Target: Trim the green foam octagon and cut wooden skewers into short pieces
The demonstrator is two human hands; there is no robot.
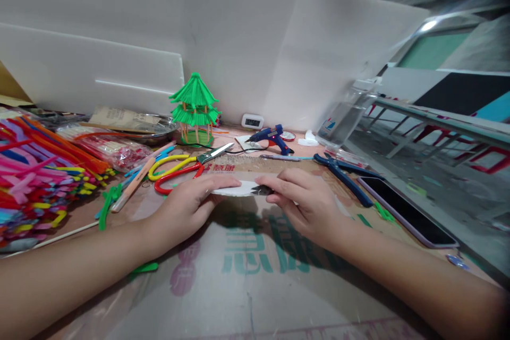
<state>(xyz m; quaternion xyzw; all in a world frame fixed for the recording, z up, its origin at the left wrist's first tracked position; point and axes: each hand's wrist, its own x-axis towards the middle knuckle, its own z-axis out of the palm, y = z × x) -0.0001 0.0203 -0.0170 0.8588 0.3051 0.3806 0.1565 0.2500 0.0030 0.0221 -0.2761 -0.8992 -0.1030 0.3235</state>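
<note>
In the middle of the head view, my left hand (195,199) is closed on one end of a thin white flat piece (233,190). My right hand (303,196) pinches a small dark pointed thing (262,189), whose tip points left at the white piece's right end. Its kind is hard to make out, since the fingers cover most of it. Both hands are above a plastic-covered cardboard sheet (207,297) with printed characters. Just behind my left hand lie scissors (191,162) with one yellow and one red handle, their blades toward the back.
A green pagoda model (195,109) stands at the back, near a blue glue gun (273,137) and a small digital clock (252,121). Pipe cleaners (35,175) fill the left. Blue-handled pliers (346,178), a phone (406,212) and a clear water container (345,114) are at right.
</note>
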